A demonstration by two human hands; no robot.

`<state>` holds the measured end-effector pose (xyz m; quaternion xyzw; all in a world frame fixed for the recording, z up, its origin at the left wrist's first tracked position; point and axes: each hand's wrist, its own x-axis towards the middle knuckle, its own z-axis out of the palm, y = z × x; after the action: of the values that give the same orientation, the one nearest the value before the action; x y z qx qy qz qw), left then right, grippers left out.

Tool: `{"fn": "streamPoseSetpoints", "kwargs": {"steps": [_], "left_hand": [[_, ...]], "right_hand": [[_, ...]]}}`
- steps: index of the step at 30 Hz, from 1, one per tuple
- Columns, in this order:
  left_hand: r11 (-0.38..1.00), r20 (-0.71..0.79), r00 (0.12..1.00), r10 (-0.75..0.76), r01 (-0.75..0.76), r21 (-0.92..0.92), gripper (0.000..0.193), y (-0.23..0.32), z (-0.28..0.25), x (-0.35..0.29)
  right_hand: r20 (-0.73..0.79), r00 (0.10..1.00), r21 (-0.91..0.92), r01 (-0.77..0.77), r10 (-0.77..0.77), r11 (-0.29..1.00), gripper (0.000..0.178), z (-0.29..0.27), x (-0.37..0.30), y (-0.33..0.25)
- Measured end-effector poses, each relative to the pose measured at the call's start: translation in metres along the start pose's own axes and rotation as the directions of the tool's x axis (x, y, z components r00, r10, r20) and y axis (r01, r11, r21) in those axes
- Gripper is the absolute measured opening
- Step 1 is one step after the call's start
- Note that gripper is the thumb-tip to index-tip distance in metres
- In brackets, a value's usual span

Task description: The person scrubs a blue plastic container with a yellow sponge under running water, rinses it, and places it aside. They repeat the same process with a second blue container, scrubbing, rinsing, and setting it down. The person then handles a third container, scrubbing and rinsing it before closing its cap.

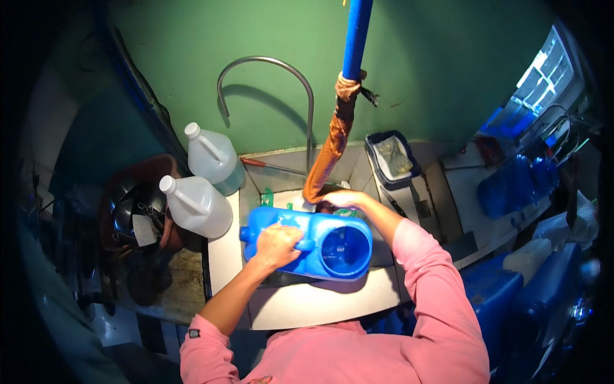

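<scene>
Blue plastic makes up the water jug (291, 221), tipped on its side above the white-tiled sink rim (320, 304), its wide round mouth uncapped and facing four o'clock. The left hand (276, 246) is closed around the jug's handle; the right hand (345, 200) is behind the jug, at its one o'clock, near the lower end of a brown-wrapped pipe (331, 150), and I cannot tell how far its fingers are closed or what they hold. On the pink sleeve (208, 352) a small dark patch (194, 333) bears marks too small to read. Clockwise around the jug, just past nine o'clock, a reddish-brown basin (171, 233) contains a black pan (131, 211); nearer, toward ten, stands a capped translucent gallon jug (208, 211), with a second gallon jug (211, 157) behind it, greenish in its lower part. Between one and two, a dark blue tub (393, 183) holds a yellowish-grey scouring pad (401, 168).
</scene>
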<state>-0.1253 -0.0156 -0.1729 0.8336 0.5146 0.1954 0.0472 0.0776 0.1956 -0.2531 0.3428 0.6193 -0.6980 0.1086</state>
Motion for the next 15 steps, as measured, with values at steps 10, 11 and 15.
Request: {"fn": "streamPoseSetpoints", "kwargs": {"steps": [10,11,15], "left_hand": [[0.769,0.376,0.914,-0.15,0.347,-0.537,0.082,-0.046,0.064,0.068],[0.793,0.201,0.973,-0.114,0.211,-0.571,0.084,-0.053,0.068,0.067],[0.635,0.555,0.664,-0.502,0.718,-0.285,0.057,-0.059,0.068,0.058]], "right_hand": [[-0.133,0.48,-0.89,0.327,-0.867,0.317,0.04,0.064,-0.008,-0.045],[-0.288,0.54,-0.776,0.353,-0.791,0.523,0.039,0.061,-0.023,-0.04],[-0.564,0.552,-0.77,-0.083,-0.614,0.633,0.05,0.065,-0.077,-0.02]]}}
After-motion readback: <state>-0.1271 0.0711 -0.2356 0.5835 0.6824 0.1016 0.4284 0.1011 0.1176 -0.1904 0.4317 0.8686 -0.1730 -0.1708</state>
